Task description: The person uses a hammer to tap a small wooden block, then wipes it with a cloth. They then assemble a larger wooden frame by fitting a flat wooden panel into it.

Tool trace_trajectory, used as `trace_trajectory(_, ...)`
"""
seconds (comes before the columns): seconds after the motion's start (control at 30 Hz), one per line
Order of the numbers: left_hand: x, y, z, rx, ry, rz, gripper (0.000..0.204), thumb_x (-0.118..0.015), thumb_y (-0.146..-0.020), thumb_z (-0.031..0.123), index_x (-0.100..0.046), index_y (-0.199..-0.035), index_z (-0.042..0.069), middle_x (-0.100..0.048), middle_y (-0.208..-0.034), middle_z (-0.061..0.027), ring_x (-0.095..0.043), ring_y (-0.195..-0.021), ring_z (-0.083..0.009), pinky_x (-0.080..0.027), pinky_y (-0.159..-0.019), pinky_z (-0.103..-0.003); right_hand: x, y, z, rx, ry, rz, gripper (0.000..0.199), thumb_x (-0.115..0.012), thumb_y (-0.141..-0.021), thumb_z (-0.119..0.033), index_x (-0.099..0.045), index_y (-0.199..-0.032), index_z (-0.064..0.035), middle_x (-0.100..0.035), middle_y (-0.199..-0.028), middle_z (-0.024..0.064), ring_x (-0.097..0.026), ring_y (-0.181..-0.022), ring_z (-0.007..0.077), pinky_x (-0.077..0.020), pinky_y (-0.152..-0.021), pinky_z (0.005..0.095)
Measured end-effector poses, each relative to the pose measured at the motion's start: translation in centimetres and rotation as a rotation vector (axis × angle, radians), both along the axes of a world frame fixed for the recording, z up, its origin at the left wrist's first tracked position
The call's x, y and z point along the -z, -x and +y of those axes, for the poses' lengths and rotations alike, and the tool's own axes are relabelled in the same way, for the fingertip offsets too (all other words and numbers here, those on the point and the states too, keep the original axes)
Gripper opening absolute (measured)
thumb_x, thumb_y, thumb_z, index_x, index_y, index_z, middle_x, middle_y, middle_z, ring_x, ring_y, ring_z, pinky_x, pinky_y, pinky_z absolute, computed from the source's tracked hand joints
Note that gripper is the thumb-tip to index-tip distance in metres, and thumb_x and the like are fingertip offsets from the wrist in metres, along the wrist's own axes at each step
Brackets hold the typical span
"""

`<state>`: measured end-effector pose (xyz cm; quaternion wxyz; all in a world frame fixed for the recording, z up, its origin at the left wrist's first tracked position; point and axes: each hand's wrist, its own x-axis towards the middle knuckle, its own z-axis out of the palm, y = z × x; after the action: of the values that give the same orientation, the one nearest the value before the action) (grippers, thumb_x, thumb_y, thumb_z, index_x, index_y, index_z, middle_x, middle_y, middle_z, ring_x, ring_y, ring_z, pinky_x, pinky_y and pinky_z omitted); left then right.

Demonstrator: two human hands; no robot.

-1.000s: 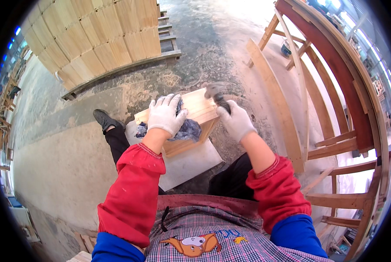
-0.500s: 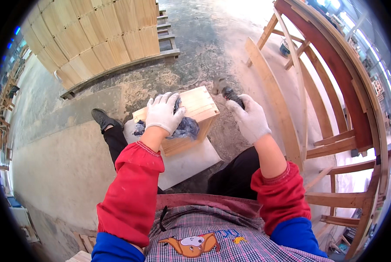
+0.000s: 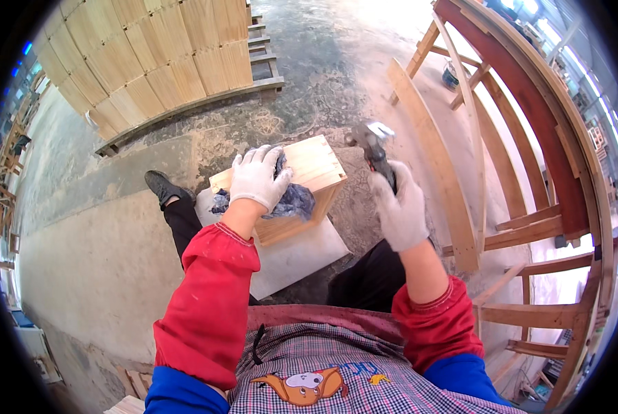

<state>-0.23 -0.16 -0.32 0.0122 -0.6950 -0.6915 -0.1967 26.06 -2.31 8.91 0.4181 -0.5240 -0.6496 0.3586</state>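
A pale wooden box [image 3: 316,165] with jointed corners stands low in front of me on a white slab [image 3: 298,259]. My left hand [image 3: 259,178], in a whitish glove, lies on its top, fingers stretched and thumb apart. Crumpled dark-blue see-through plastic [image 3: 296,202] pokes out around and beneath that hand; whatever the palm covers is hidden. To the right of the box, my gloved right hand [image 3: 400,210] is closed around the dark handle of a claw hammer [image 3: 372,141]. The hammer's metal head is up in the air, clear of the box and slightly blurred.
Stacked pale wooden boxes [image 3: 164,55] sit on a pallet [image 3: 264,84] at the far left. On the right stand a long wooden board [image 3: 436,165] and a reddish-brown wooden frame [image 3: 530,90]. A bucket [image 3: 451,74] is behind them. My shoe [image 3: 162,188] is left of the box.
My right hand has drawn back slightly toward me, and the hammer has swung upright so its head now shows clearly. The left hand and the box look unmoved.
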Motion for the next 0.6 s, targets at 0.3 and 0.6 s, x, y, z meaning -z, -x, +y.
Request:
trace_trajectory(0.3,0.1,0.2,0.0,0.0,-0.009,-0.012,0.05,-0.058,-0.09,0.043,-0.06,-0.13,0.012,-0.057,-0.137,-0.0131,-0.05,-0.129,-0.0324,-0.035,-0.109,-0.047,1.7,-1.9,-0.1,0.01,0.083,-0.067,0.037,-0.063,-0.094,-0.034,-0.057,-0.112,-0.0022,-0.065,-0.08,0.0244,-0.066,-0.077,0.0425,-0.05,-0.068,0.0454)
trace_trajectory(0.6,0.2,0.0,-0.3,0.006,-0.016,-0.006,0.049,-0.058,-0.09,0.042,-0.06,-0.13,0.013,-0.058,-0.135,-0.014,-0.05,-0.129,-0.0331,-0.036,-0.109,-0.047,4.6,-2.5,1.9,-0.088,-0.056,-0.233,0.033,-0.062,-0.095,-0.029,-0.057,-0.114,-0.0015,-0.063,-0.076,0.0222,-0.065,-0.068,0.0338,-0.0489,-0.064,0.0389)
